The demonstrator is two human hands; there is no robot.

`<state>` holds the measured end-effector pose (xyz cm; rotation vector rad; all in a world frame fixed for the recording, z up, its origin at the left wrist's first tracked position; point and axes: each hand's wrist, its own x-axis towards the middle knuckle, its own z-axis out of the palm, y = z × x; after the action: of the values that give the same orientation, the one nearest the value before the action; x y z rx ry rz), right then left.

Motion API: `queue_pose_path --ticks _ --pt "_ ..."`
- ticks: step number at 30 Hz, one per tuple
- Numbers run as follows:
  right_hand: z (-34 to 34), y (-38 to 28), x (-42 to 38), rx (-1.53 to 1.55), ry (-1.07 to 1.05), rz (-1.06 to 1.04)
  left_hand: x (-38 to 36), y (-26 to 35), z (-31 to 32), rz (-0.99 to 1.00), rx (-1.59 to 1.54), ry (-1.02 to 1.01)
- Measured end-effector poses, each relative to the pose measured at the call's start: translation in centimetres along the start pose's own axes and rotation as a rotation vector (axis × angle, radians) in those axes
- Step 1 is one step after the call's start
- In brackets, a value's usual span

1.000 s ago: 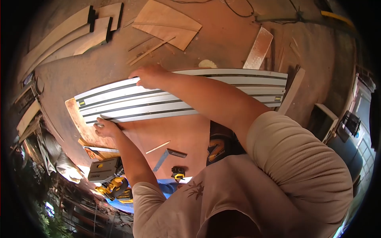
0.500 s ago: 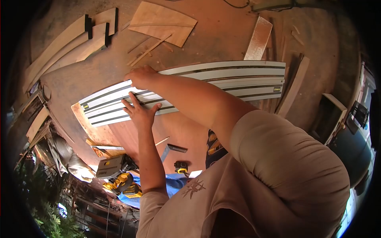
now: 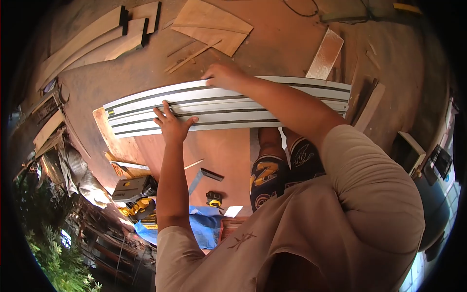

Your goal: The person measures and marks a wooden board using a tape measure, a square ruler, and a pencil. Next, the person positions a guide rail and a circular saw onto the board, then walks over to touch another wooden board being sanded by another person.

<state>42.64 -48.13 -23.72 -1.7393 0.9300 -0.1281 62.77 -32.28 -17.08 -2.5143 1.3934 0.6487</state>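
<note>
A dusty workshop floor (image 3: pixel 272 44) is strewn with wood offcuts (image 3: pixel 211 24). The long aluminium guide rail (image 3: pixel 228 104) lies across a plywood sheet (image 3: pixel 214 151). The left hand (image 3: pixel 171 124) presses flat with fingers spread; the right hand (image 3: pixel 223 75) curls over the far edge. The rail looks stiff, light and slick, best gripped along its edges.

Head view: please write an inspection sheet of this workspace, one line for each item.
Surface: reddish plywood sheet under a long guide rail.
Job's things: the rail lies flat across the sheet.
Clutter: wood offcuts, square, tape measure, yellow saw.
Grippers: left hand flat on the rail; right hand on its far edge.
Cables: dark cord at top.
Surroundings: planks, greenery at lower left.
</note>
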Motion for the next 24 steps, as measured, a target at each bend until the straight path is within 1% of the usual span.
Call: queue_pose_path --ticks 2,3,4,5,7,10,15,20,22,24 --pt "-3.9 -0.2 -3.2 -0.113 -0.014 -0.022 -0.2 0.4 -0.6 -0.014 -0.053 -0.055" --pt "-4.9 1.7 -4.6 -0.105 0.007 -0.025 -0.3 0.8 -1.1 -0.07 -0.093 -0.105" --pt "-5.5 3.6 -5.6 -0.094 0.038 -0.013 -0.2 0.9 -1.0 -0.077 -0.069 -0.097" --pt "-6.3 3.7 -6.3 -0.094 0.031 -0.019 -0.2 0.8 -0.9 -0.07 -0.057 -0.09" --pt "-7.6 3.2 -7.3 -0.076 -0.029 0.175 -0.2 1.0 -1.0 -0.071 -0.043 -0.084" --pt "-7.5 3.6 -7.5 0.004 -0.042 0.203 -0.3 1.0 -1.1 -0.092 -0.04 -0.107" --pt "-7.8 3.7 -7.3 -0.035 -0.056 0.193 -0.1 1.2 -0.9 -0.097 -0.006 -0.088" --pt "-7.9 3.6 -7.1 -0.064 -0.057 0.158 -0.3 1.2 -1.0 -0.108 -0.047 -0.078" --pt "-7.8 3.4 -7.2 0.012 -0.059 0.181 -0.1 0.8 -0.6 -0.09 -0.066 -0.05" --pt "-8.1 2.9 -7.3 -0.048 -0.058 0.174 -0.1 0.4 -0.3 -0.068 -0.097 -0.034"
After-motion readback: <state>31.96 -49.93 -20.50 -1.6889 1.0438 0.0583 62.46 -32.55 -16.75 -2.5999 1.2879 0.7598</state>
